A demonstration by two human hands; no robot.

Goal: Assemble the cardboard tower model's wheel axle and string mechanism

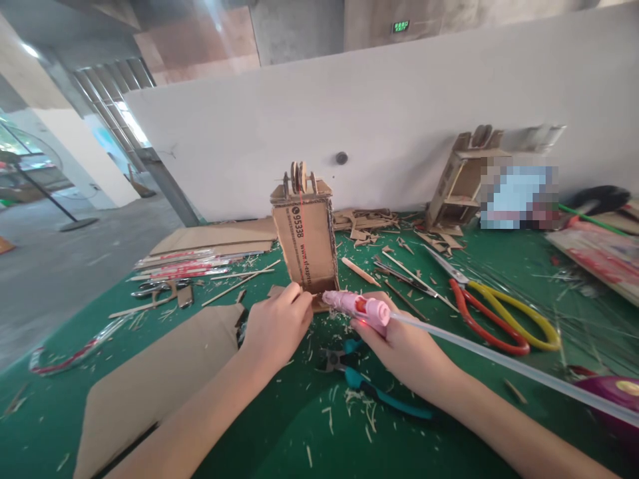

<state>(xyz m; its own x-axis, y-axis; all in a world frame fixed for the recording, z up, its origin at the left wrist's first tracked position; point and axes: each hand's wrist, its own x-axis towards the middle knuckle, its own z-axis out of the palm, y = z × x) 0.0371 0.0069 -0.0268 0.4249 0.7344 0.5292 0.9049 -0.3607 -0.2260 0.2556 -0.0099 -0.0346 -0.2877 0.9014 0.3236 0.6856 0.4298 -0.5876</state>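
By the cardboard tower [310,243], I list: right hand [394,342], grasping pink glue gun [344,303], glue stick [479,352] in its rear; left hand [277,322], fingers bunched, grasp I cannot tell.

A green table [279,432] held a tall brown cardboard box [315,243], a flat brown cardboard sheet [164,369], big red-and-yellow-handled scissors [465,282] and blue-handled metal cutters [355,379].

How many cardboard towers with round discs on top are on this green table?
2. The nearer tower stands at centre, by the tip of the pink glue gun; the farther tower stands back right, beside a pixelated patch that could hide more.
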